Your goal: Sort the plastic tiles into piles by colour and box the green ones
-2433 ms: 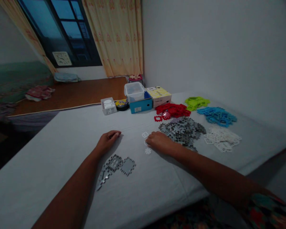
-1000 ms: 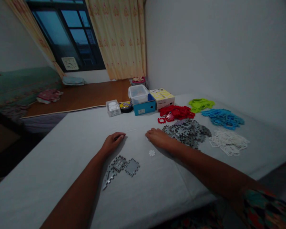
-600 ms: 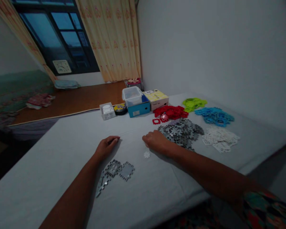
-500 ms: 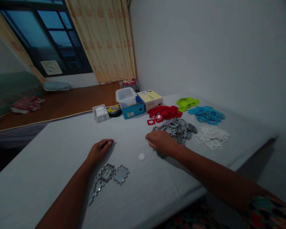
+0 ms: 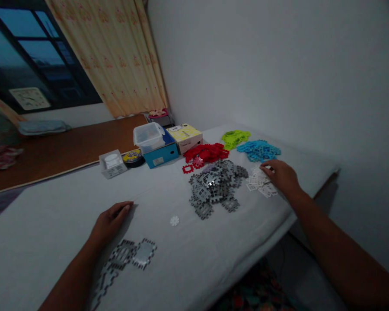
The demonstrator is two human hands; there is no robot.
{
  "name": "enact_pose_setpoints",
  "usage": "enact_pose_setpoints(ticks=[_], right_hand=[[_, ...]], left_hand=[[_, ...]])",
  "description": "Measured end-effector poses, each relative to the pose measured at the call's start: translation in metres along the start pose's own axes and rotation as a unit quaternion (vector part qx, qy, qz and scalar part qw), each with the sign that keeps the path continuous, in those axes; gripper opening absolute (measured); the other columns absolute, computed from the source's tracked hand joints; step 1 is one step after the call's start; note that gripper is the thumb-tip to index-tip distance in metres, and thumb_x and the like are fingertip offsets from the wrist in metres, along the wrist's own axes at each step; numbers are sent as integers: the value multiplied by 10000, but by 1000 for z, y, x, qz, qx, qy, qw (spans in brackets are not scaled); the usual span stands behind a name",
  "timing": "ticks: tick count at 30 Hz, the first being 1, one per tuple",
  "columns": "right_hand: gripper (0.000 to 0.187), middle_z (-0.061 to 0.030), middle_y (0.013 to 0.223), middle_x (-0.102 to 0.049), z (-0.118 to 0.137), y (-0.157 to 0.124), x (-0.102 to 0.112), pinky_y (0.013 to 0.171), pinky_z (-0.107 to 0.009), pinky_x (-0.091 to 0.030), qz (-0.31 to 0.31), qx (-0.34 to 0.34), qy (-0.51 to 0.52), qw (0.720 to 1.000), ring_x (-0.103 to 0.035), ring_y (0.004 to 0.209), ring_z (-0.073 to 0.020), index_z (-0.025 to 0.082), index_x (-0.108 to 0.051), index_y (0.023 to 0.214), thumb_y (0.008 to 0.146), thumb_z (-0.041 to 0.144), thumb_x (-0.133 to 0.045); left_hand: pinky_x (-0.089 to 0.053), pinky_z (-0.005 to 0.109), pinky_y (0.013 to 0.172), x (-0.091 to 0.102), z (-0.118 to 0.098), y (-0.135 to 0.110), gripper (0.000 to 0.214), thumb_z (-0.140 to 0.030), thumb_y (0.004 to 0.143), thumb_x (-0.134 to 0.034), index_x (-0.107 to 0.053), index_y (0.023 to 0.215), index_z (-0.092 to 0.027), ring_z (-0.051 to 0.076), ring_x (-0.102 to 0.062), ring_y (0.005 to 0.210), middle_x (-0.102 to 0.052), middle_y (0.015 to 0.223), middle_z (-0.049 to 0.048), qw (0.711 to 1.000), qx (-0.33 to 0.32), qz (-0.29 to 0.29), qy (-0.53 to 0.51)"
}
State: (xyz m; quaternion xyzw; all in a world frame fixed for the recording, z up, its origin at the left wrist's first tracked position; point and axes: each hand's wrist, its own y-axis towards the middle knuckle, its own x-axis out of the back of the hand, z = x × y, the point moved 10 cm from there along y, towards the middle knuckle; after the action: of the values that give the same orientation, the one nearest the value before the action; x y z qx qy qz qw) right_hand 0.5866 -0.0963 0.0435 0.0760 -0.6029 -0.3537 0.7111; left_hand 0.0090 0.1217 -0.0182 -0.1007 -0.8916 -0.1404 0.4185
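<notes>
My right hand point(image 5: 282, 177) is over the pile of white plastic pieces point(image 5: 259, 185), thumb and fingertips drawn together at its upper edge. Whether a piece is pinched there is unclear. On the tablecloth at the left rests my left hand point(image 5: 110, 223), fingers curled and pressed together, with nothing visible in them. Just in front of it lie joined grey interlocking pieces, a slatted one point(image 5: 123, 254) beside a square panel point(image 5: 144, 254). A white flower-shaped piece point(image 5: 174, 221) lies alone between my hands. The heap of grey interlocking pieces point(image 5: 214, 183) sits left of my right hand.
Red pieces point(image 5: 205, 152), lime-green pieces point(image 5: 236, 138) and blue pieces point(image 5: 258, 150) lie in piles toward the wall. A blue box with a clear plastic container point(image 5: 149, 136), a yellow box point(image 5: 185, 136), a round black tin point(image 5: 133, 159) and a small white box point(image 5: 113, 164) line the far edge.
My right hand has moved right from the grey heap to the white pile. My left hand stays on the cloth. The whole view has swung to the right.
</notes>
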Motion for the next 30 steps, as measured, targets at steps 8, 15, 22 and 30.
enact_pose_setpoints(ticks=[8,15,22,30], right_hand=[[208,-83,1049,-674,267,-72,-14,914,-357,-440,172,368,208,890,-584,1010,-204,201,-656,1044,933,268,-493],[146,-115,1001,-642,363,-135,-86,832,-336,-437,322,482,79,811,-539,972,-223,131,-641,972,886,235,-587],[160,-114,935,-646,363,-137,-89,745,-288,-438,303,486,22,820,-543,906,-203,135,-631,968,916,135,-480],[153,-83,928,-661,332,-139,-75,756,-273,-446,301,461,85,831,-580,894,-184,152,-634,996,892,139,-522]], left_hand=[[-486,371,926,-3,-14,-8,581,-629,781,-484,-710,1029,-155,268,-646,1012,-726,1060,106,1000,-12,0,-29],[-497,378,881,-5,-15,-9,534,-605,767,-515,-723,977,-160,263,-655,956,-734,1010,100,997,-15,3,-74],[-495,387,889,-6,-13,-8,495,-576,786,-514,-721,992,-176,263,-655,966,-733,1020,95,997,-18,4,-78],[-504,355,892,-4,-11,-8,548,-611,780,-503,-714,1023,-167,272,-651,998,-733,1041,89,999,-19,7,-42]])
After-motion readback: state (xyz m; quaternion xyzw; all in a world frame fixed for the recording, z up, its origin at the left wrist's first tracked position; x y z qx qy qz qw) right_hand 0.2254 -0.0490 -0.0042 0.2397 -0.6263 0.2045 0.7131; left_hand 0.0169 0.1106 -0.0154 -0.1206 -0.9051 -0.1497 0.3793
